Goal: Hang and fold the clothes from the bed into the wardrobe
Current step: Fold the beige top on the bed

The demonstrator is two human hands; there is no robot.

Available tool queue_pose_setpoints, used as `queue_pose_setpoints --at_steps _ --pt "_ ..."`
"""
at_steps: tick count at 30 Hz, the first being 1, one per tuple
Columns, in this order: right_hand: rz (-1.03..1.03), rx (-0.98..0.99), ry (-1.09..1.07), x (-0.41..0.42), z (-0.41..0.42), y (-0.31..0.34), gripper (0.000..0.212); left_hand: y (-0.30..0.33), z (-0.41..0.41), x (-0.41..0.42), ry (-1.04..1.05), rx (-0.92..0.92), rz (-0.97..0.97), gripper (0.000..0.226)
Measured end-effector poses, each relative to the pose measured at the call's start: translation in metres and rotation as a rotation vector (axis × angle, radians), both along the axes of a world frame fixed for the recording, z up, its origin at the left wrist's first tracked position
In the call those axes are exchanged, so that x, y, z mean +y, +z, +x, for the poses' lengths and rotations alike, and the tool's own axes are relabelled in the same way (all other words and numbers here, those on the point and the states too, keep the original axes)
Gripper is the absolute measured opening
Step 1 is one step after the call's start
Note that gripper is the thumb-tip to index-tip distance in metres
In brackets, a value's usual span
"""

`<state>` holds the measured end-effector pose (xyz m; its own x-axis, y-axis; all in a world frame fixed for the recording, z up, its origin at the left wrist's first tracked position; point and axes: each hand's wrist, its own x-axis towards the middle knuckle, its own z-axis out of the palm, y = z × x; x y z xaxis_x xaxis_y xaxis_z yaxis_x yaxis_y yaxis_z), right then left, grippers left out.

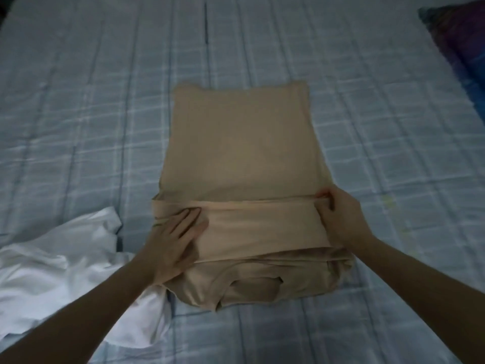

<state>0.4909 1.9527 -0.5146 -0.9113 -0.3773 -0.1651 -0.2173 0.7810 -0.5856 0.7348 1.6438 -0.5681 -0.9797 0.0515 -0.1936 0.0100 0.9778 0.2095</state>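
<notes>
A beige garment (241, 148) lies flat on the bed, folded into a long rectangle that runs away from me. Its near end is turned over into a thick band across the width. My left hand (174, 240) rests flat on the left part of that band, fingers spread and pressing down. At the band's right end, my right hand (338, 219) pinches the folded edge between thumb and fingers. A crumpled white garment (60, 271) lies at the lower left, partly under my left forearm.
The bed is covered by a pale blue checked sheet (91, 114). A dark purple and blue pillow (462, 48) sits at the top right corner. The wardrobe is out of view.
</notes>
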Motion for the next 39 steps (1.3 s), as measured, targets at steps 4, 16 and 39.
queue_pose_setpoints --at_steps 4,16,39 --pt "0.219 0.164 0.096 -0.01 -0.001 -0.015 0.024 0.004 0.007 0.013 0.048 0.006 -0.025 0.097" --pt "0.417 0.166 0.647 0.003 0.061 -0.037 0.049 -0.005 0.018 0.029 0.024 -0.09 -0.125 0.064" --pt "0.052 0.108 0.768 0.007 0.064 -0.015 0.038 0.032 0.021 0.045 0.151 -0.034 0.437 0.027"
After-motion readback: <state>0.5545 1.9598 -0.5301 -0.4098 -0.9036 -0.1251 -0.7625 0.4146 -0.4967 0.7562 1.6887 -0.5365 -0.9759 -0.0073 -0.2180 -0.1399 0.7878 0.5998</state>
